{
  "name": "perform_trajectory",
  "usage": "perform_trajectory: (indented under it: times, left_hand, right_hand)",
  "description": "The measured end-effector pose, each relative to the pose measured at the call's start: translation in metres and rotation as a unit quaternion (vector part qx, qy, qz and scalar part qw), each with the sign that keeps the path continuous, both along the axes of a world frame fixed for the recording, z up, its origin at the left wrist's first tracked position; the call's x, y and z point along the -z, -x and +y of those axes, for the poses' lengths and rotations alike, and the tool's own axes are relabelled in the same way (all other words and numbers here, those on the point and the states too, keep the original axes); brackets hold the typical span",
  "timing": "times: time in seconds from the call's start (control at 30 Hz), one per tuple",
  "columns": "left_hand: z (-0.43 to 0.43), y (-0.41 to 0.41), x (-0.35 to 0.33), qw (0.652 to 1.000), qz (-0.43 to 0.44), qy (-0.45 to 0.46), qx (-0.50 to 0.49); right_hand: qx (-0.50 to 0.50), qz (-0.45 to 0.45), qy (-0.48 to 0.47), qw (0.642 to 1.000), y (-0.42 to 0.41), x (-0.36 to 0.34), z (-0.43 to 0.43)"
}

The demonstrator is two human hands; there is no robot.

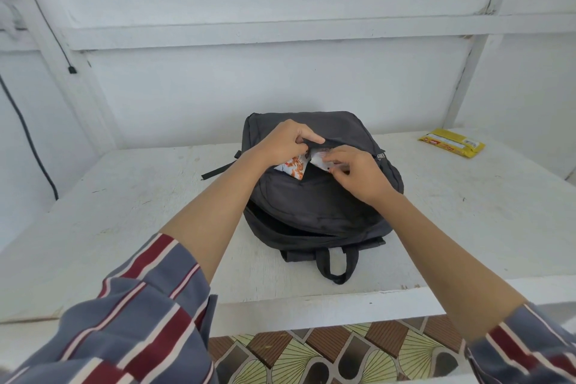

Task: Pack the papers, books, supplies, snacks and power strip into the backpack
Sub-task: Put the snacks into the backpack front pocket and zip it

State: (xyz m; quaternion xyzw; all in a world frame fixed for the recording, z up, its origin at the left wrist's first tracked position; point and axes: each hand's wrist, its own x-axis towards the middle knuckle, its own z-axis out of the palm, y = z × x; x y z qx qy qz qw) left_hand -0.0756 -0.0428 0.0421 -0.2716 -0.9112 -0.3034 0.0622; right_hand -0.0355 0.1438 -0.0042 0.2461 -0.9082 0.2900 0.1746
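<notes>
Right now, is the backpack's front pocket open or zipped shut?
Open: the left hand lifts the pocket edge while the right hand pushes a snack packet into the backpack.

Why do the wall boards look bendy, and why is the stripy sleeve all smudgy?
Head view: the wide-angle lens bows straight lines near the edges; the near sleeve is smeared by blur, while the backpack and both hands, left and right, look sharper; light is soft and even, shadows faint.
</notes>
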Motion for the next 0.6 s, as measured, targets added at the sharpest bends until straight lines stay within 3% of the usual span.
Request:
perform_trajectory:
  times: [0.13, 0.37, 0.6]
  left_hand:
    - [0.001, 0.0, 0.0, 1.0, -0.004, -0.003, -0.001]
    - [0.003, -0.007, -0.007, 1.0, -0.006, -0.016, 0.001]
    - [0.004, -0.024, -0.009, 0.998, -0.034, 0.054, 0.011]
  right_hand:
    - [0.018, -0.01, -0.085, 0.996, 0.005, 0.008, -0.003]
    - [0.051, -0.033, -0.146, 0.987, 0.019, 0.006, -0.012]
    - [0.061, -0.058, -0.19, 0.978, 0.015, 0.007, -0.013]
